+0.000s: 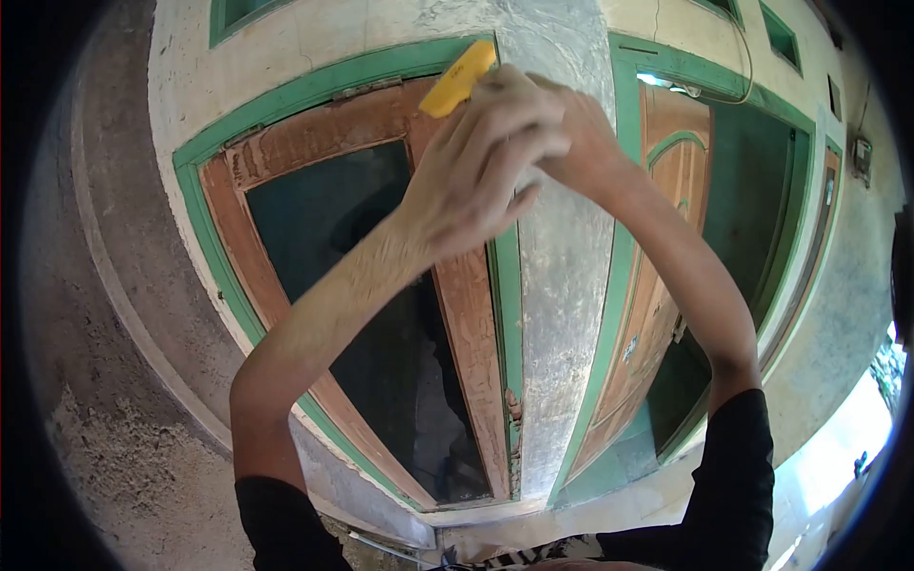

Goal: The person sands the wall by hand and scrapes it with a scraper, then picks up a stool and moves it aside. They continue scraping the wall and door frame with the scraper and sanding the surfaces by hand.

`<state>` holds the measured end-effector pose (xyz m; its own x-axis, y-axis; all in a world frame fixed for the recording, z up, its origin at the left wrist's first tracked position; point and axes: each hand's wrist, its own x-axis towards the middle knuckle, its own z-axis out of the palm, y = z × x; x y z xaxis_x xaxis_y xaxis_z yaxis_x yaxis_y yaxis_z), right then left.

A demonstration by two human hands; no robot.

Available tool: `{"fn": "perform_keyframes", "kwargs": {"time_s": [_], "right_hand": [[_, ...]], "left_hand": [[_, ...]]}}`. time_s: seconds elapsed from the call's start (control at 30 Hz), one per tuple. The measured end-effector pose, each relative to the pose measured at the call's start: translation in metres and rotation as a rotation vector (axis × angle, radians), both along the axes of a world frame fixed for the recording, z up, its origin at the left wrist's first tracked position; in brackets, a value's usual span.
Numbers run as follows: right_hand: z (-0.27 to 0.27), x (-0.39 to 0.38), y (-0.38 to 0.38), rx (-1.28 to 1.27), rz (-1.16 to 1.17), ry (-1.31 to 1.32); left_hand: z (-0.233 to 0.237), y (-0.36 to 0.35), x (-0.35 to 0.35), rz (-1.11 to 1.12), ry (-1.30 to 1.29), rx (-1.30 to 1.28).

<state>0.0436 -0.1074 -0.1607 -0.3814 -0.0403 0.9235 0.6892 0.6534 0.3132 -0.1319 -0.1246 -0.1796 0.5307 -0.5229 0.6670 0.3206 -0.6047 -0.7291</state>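
Both my hands are raised together in front of the grey pillar, near the upper corner of the window frame. A flat yellow scraper (460, 78) sticks out up and to the left past my fingers, beside the green frame. My right hand (578, 128) is closed around its hidden end, as far as I can see. My left hand (481, 167) overlaps the right one in front, its fingers curled and its thumb a little apart. Motion blurs the left fingers, and what lies inside them is hidden.
A brown wooden window sash (328, 124) with dark glass sits in a green frame (314, 76) on the left. Right of the grey pillar (557, 314), a carved wooden door (678, 124) stands ajar. A cable (750, 57) hangs above the doorway.
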Motion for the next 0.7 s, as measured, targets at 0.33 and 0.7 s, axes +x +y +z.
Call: {"fn": "perform_keyframes", "kwargs": {"time_s": [0.33, 0.7], "right_hand": [[0.075, -0.01, -0.005, 0.139, -0.241, -0.013], [0.091, -0.041, 0.008, 0.243, -0.353, -0.057]], "left_hand": [[0.105, 0.04, 0.016, -0.067, -0.041, -0.08], [0.127, 0.082, -0.011, -0.067, -0.135, -0.226]]}}
